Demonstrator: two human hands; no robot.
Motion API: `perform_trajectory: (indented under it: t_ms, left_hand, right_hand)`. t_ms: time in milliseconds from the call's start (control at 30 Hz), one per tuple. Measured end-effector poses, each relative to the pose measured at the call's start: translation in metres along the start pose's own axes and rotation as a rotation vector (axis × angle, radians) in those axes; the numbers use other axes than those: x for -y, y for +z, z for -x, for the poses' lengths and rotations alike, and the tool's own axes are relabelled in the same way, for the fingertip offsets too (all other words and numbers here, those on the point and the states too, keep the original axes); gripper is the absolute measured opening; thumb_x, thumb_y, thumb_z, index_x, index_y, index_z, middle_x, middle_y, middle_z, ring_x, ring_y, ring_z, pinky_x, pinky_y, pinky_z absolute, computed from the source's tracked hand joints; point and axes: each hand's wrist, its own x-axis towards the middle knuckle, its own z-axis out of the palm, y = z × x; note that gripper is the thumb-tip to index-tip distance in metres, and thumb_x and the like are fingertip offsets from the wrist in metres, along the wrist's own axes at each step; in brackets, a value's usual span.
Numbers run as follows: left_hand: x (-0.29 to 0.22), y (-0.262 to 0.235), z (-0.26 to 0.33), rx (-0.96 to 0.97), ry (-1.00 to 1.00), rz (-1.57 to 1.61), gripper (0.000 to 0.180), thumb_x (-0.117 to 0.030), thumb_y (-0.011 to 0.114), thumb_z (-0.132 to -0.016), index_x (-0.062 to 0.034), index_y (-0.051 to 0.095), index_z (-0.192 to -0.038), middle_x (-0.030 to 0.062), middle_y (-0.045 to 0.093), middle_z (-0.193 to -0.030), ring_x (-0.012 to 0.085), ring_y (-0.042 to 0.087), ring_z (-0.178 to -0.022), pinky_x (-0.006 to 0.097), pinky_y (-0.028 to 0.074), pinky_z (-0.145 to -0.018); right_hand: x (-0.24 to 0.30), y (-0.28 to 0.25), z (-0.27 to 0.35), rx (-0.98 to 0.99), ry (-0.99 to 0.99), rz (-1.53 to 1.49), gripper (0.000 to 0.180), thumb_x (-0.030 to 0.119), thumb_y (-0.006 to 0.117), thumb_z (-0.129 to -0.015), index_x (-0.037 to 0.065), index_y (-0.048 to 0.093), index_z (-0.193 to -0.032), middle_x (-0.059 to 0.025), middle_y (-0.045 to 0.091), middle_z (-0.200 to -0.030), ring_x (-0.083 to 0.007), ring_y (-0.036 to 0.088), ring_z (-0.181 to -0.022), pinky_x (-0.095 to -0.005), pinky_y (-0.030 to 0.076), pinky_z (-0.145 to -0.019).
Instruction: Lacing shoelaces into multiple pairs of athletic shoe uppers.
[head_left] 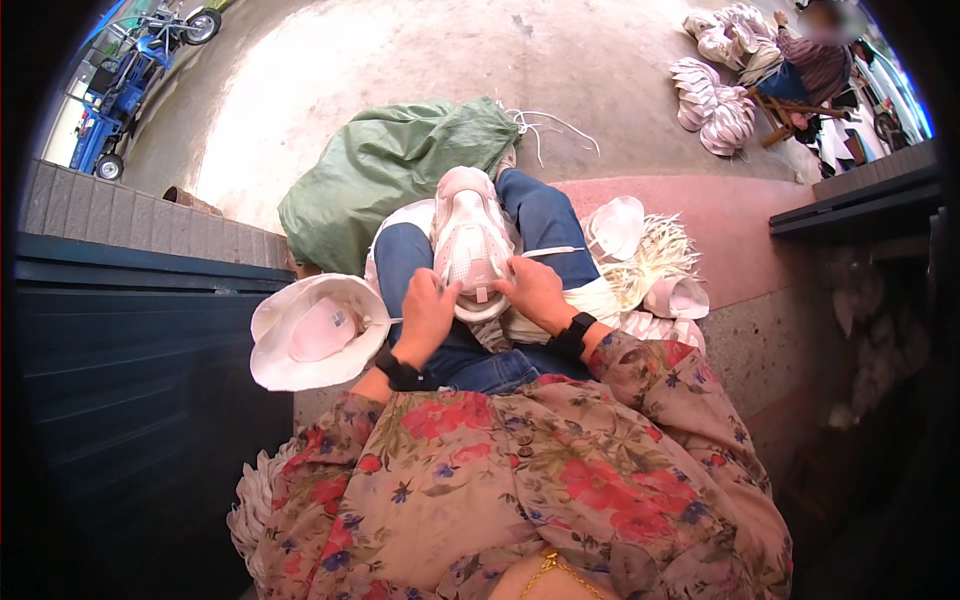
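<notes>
A pale pink and white shoe upper (466, 215) lies between my knees, its toe pointing away from me. My left hand (428, 312) pinches the left side of its lacing opening, fingers closed. On the opposite side my right hand (538, 293) is closed on the upper as well. Whether a lace end is caught in either pinch is too small to tell. A white shoelace (555, 250) stretches from the upper across my right thigh. Beside my right leg hangs a thick bundle of cream laces (650, 262).
Left of my knee sits a white fabric piece like a shoe upper (318, 330). A green sack (395, 150) lies ahead. More uppers (677, 298) are at my right. At the far right, a seated person (815, 65) is near piled uppers (712, 105). Dark blue panels (150, 340) flank me.
</notes>
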Motion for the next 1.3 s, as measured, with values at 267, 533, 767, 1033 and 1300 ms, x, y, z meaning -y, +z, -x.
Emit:
perform_trajectory:
  t_ms: [267, 533, 767, 1033, 1300]
  left_hand:
    - [0.002, 0.021, -0.034, 0.028, -0.250, -0.031, 0.036, -0.027, 0.056, -0.076, 0.0068, 0.047, -0.086, 0.0246, 0.056, -0.083, 0.0401, 0.055, -0.081, 0.045, 0.043, -0.071]
    - [-0.001, 0.002, -0.028, 0.142, -0.109, -0.019, 0.030, -0.024, 0.054, -0.078, 0.0049, 0.049, -0.084, 0.0249, 0.056, -0.081, 0.0405, 0.054, -0.078, 0.046, 0.043, -0.068]
    - [-0.020, -0.038, -0.057, 0.415, -0.455, 0.638, 0.034, -0.033, 0.050, -0.085, -0.0012, 0.059, -0.076, 0.0109, 0.058, -0.074, 0.0223, 0.054, -0.061, 0.031, 0.043, -0.051]
    - [-0.027, -0.016, -0.051, 0.569, -0.505, 1.005, 0.022, -0.023, 0.055, -0.084, -0.0022, 0.060, -0.077, -0.0002, 0.055, -0.067, 0.0077, 0.050, -0.059, 0.019, 0.039, -0.050]
    - [-0.047, 0.008, -0.046, 0.495, -0.052, 0.444, 0.025, -0.019, 0.054, -0.084, 0.0044, 0.058, -0.076, 0.0054, 0.056, -0.059, 0.0102, 0.049, -0.054, 0.027, 0.042, -0.052]
  right_hand:
    - [-0.010, 0.004, -0.008, 0.043, 0.008, 0.025, 0.031, 0.030, 0.064, -0.070, 0.003, 0.057, -0.083, -0.0174, 0.059, -0.079, -0.0343, 0.057, -0.078, -0.0410, 0.044, -0.066]
    - [-0.017, -0.011, -0.013, 0.081, -0.125, -0.107, 0.031, 0.028, 0.062, -0.075, 0.001, 0.059, -0.088, -0.0148, 0.059, -0.075, -0.0252, 0.058, -0.066, -0.0343, 0.044, -0.060]
    - [0.028, -0.084, -0.032, 0.107, -0.257, -0.596, 0.021, 0.017, 0.047, -0.087, 0.000, 0.057, -0.091, -0.0129, 0.060, -0.077, -0.0205, 0.057, -0.068, -0.0300, 0.045, -0.062]
    - [0.015, -0.031, 0.003, 0.528, -0.199, -0.602, 0.026, 0.025, 0.046, -0.086, 0.002, 0.058, -0.089, -0.0127, 0.060, -0.076, -0.0234, 0.058, -0.071, -0.0326, 0.044, -0.066]
    - [0.008, -0.024, -0.024, 0.429, 0.263, -1.107, 0.023, 0.018, 0.050, -0.085, -0.002, 0.060, -0.080, -0.0012, 0.058, -0.071, -0.0069, 0.051, -0.059, -0.0204, 0.041, -0.055]
